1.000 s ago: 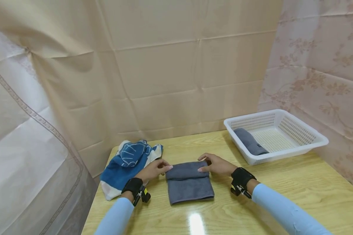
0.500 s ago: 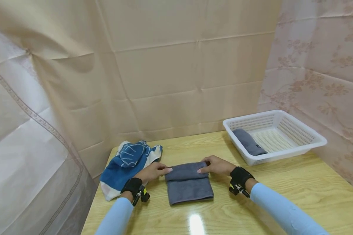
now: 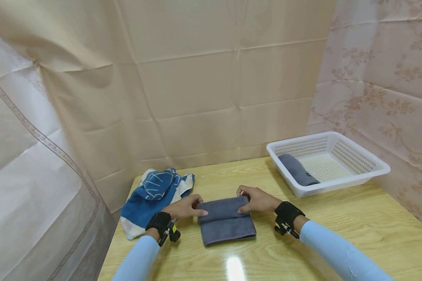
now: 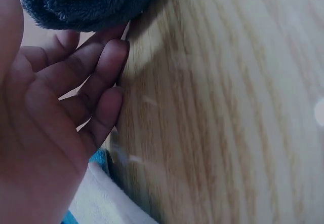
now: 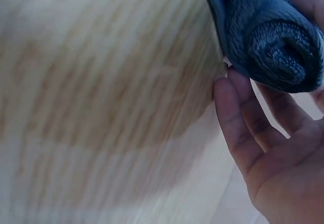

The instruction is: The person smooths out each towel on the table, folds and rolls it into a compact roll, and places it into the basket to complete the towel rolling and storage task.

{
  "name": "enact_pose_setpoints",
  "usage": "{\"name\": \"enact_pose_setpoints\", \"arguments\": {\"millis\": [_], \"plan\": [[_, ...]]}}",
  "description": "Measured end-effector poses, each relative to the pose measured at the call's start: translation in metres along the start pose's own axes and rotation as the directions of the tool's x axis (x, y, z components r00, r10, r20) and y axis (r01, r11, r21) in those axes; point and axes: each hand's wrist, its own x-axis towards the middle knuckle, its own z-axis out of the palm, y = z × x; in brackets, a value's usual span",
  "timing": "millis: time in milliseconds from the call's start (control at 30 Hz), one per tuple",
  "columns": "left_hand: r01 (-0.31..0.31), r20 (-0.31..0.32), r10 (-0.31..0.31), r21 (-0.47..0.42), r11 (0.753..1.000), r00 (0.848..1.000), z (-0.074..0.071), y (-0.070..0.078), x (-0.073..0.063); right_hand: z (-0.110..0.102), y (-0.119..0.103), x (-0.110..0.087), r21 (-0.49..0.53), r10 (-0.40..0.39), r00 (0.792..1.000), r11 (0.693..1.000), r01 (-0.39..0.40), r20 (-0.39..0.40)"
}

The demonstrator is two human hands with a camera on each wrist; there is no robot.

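A dark grey towel [image 3: 228,231] lies partly rolled on the table, its far part a thick roll and its near part flat. My left hand [image 3: 185,207] holds the roll's left end, thumb on top and fingers behind. At the right end, my right hand [image 3: 260,200] grips it the same way. The coiled end of the roll [image 4: 91,3] shows above the left fingers in the left wrist view. In the right wrist view, the spiral of the other end [image 5: 283,57] sits between thumb and fingers, with fingertips close to the tabletop.
A crumpled blue and white towel [image 3: 144,210] lies just left of my left hand. At the back right stands a white plastic basket [image 3: 351,181] holding a rolled grey towel [image 3: 297,169]. Beige curtains [image 3: 204,97] hang behind the wooden table [image 3: 337,218].
The roll has come nearer to me and the flat part in front of it has become shorter. Both thumbs have moved slightly nearer with it.
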Motion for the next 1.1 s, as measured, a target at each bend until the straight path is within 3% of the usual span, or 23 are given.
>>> {"name": "enact_pose_setpoints", "arguments": {"millis": [100, 267, 567, 700, 833, 1100], "plan": [[-0.029, -0.013, 0.029, 0.041, 0.999, 0.999, 0.002, 0.001, -0.001, 0.002, 0.001, 0.000, -0.027, -0.048, 0.999, 0.998, 0.048, -0.017], [-0.075, -0.090, 0.084, 0.090, 0.993, 0.992, 0.005, 0.000, 0.000, 0.006, -0.003, 0.004, -0.098, -0.100, 0.993, 0.991, 0.093, -0.068], [-0.145, -0.189, 0.170, 0.141, 0.979, 0.967, 0.015, -0.005, 0.006, 0.013, -0.002, 0.009, -0.211, -0.110, 0.985, 0.974, 0.080, -0.135], [-0.162, -0.222, 0.200, 0.180, 0.970, 0.954, 0.015, -0.004, 0.009, 0.012, -0.002, 0.011, -0.307, -0.142, 0.973, 0.948, 0.082, -0.180], [-0.145, -0.222, 0.182, 0.176, 0.974, 0.958, 0.013, -0.002, 0.010, 0.003, -0.003, 0.007, -0.348, -0.149, 0.970, 0.935, 0.075, -0.194], [-0.044, -0.146, 0.044, 0.005, 0.999, 0.988, 0.006, -0.006, 0.007, -0.013, -0.008, 0.001, -0.157, -0.040, 0.996, 0.987, 0.026, -0.083]]}}
